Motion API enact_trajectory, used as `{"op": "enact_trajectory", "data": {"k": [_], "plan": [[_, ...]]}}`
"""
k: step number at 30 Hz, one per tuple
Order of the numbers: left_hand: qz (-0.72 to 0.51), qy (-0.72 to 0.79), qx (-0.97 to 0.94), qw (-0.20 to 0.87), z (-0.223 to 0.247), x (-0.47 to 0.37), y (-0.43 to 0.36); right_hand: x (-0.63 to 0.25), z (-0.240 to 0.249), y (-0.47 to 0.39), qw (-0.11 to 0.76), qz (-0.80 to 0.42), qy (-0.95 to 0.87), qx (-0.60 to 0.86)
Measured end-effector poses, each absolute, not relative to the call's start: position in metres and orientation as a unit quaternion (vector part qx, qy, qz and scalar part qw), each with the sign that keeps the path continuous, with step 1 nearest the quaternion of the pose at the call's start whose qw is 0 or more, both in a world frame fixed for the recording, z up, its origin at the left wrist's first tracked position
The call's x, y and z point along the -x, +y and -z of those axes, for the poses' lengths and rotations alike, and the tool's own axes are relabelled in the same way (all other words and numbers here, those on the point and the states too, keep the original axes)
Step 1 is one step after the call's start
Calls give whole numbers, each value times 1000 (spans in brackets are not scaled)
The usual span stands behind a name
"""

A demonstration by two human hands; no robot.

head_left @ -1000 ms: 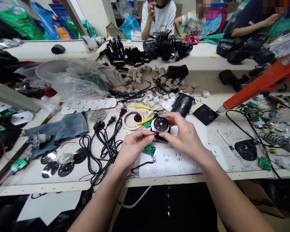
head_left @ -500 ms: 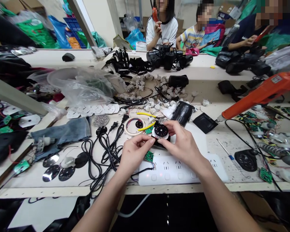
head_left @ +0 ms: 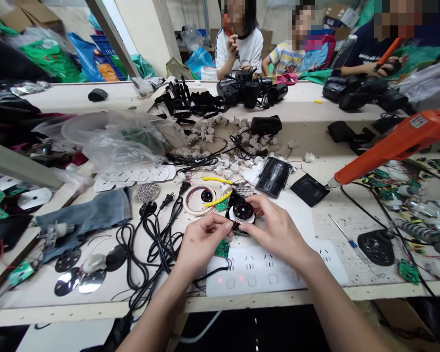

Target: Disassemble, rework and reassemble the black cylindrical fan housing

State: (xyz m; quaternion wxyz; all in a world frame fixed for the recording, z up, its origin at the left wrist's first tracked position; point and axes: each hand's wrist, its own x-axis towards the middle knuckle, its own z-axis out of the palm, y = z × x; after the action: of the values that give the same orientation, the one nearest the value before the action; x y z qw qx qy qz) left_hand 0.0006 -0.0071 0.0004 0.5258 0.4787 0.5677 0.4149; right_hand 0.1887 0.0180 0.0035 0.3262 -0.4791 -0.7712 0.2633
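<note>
A round black slotted disc on a white motor body [head_left: 243, 211] sits in a black housing between my hands. My right hand [head_left: 278, 227] curls round the right side of this motor, fingers behind and thumb in front. Thin red and dark wires come out at its front left, where my left hand [head_left: 203, 239] pinches them between thumb and forefinger. A green circuit board [head_left: 222, 248] lies just below the left fingertips. Yellow-handled pliers [head_left: 218, 199] lie behind the housing, beside a roll of tape [head_left: 198, 200]. A white power strip [head_left: 249, 288] lies under my wrists.
Black power cords [head_left: 157, 239] coil at left, near a denim cloth [head_left: 91, 215]. An orange electric screwdriver [head_left: 388, 149] slants in from the right, by a black square cover [head_left: 310, 189]. A screwdriver [head_left: 342, 232] lies at right. Several people sit across the bench.
The camera view has tilted and shifted slightly. My hands stay at the motor, the left still pinching at its wires. Across the bench, a person's orange tool has moved.
</note>
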Motion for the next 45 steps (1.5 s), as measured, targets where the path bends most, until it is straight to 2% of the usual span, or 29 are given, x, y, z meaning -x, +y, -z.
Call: {"op": "enact_trajectory", "data": {"k": [14,24,31,39,45], "plan": [[-366,586,-503,520,5,5,-6,-191,4,22,312,-336,-756,466],[-339,594,-505,527,1,6,-6,-193,6,21,316,-317,-768,458],[-375,569,-432,590,2,14,-8,-196,8,22,334,-286,-773,457],[-348,605,-441,564,2,27,-26,-198,13,23,339,-257,-784,453],[-362,579,-421,597,12,27,-30,-197,15,24,339,-227,-796,448]]}}
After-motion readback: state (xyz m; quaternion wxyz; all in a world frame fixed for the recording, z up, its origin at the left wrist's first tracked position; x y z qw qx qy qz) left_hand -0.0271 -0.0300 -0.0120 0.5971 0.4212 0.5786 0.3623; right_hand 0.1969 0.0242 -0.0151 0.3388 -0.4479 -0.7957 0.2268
